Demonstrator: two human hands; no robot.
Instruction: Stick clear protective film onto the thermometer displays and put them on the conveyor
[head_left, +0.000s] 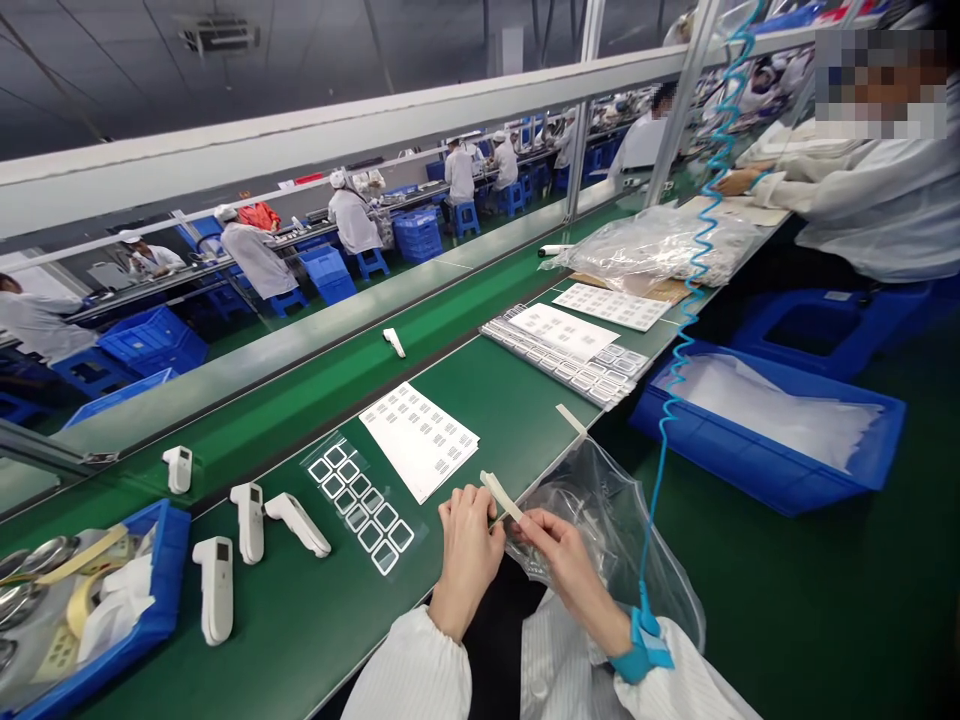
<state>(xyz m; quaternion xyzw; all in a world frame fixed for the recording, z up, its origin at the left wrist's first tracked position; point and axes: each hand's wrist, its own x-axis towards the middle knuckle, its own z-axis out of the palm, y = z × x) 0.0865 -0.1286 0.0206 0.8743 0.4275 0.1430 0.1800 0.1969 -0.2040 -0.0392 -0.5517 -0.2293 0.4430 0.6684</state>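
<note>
My right hand (pixel 562 555) pinches one end of a short cream strip of tape (pixel 501 495). Just left of it, my left hand (pixel 469 540) is curled closed at the table edge; whatever is under its fingers is hidden. A clear plastic bag (pixel 622 510) hangs from the edge beside both hands, and another tape strip (pixel 571 420) lies at its upper rim. Left of my hands are a sheet of clear film with white-framed windows (pixel 364 505) and a stack of printed label sheets (pixel 420 440). Several white handheld thermometers (pixel 217 590) lie farther left.
A blue bin (pixel 169 590) with tape rolls and metal parts stands at left. More label sheets (pixel 566 332) and a large plastic bag (pixel 652 245) lie farther along. A blue crate (pixel 772 440) sits below at right. A coiled blue cord (pixel 664 430) runs to my right wrist. A co-worker sits at upper right.
</note>
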